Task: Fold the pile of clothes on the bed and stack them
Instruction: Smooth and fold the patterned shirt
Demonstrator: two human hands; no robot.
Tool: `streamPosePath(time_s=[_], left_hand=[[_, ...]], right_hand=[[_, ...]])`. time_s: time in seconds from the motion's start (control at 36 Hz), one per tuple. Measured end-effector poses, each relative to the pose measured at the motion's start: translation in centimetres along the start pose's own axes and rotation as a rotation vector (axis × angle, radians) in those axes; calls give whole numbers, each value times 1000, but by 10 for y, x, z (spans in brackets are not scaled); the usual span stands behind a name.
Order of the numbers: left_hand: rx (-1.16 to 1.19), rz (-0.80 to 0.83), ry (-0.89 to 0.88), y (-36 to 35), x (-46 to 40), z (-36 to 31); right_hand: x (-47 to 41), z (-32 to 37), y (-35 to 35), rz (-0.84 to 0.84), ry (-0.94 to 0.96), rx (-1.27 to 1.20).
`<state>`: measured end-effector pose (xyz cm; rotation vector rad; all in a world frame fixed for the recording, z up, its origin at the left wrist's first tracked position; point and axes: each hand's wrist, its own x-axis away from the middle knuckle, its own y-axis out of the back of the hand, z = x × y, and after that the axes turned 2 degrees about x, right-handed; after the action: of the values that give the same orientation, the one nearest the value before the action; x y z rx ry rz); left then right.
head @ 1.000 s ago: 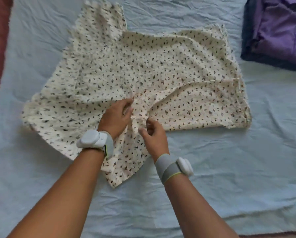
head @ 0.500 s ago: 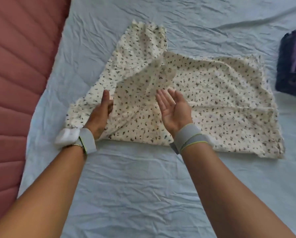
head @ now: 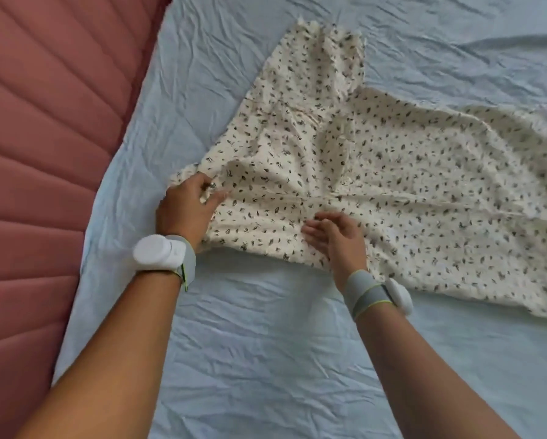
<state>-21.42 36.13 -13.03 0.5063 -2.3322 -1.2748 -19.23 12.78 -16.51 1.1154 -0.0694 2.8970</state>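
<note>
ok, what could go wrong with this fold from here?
1. The printed garment is bunched into wrinkles between the hands; folding now could lock the creases in.
2. Left hand grips only the corner, right hand lies loose, so the cloth may slide on the sheet.

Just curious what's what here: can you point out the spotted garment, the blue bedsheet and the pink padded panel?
spotted garment (head: pixel 376 160): head view, its flat middle.
blue bedsheet (head: pixel 265 343): head view, bare part between the forearms.
pink padded panel (head: pixel 44 122): head view, quilted surface.
</note>
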Motion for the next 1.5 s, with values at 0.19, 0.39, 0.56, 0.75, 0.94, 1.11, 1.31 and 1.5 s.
streamPosePath(time_s=[0.19, 0.39, 0.56, 0.75, 0.94, 1.11, 1.31, 1.5], left_hand=[[-107, -237, -266, -15, 16, -21], [563, 112, -103, -38, 19, -52], [987, 347, 258, -47, 15, -72], [1219, 427, 468, -50, 5, -63], [1265, 509, 529, -49, 2, -47], [984, 336, 290, -45, 3, -50], [609, -119, 115, -43, 4, -49], [-157, 68, -594, -88, 37, -79]], right_hand=[[-10, 31, -22, -93, 263, 328], [-67, 87, -43, -439, 381, 696], [-80, 98, -49, -287, 134, 513], [-6, 53, -13, -264, 519, 694], [18, -5, 26, -216, 342, 638], [7, 5, 30, -153, 315, 437], [-9, 12, 29, -124, 367, 531], [-4, -4, 27, -130, 738, 951]])
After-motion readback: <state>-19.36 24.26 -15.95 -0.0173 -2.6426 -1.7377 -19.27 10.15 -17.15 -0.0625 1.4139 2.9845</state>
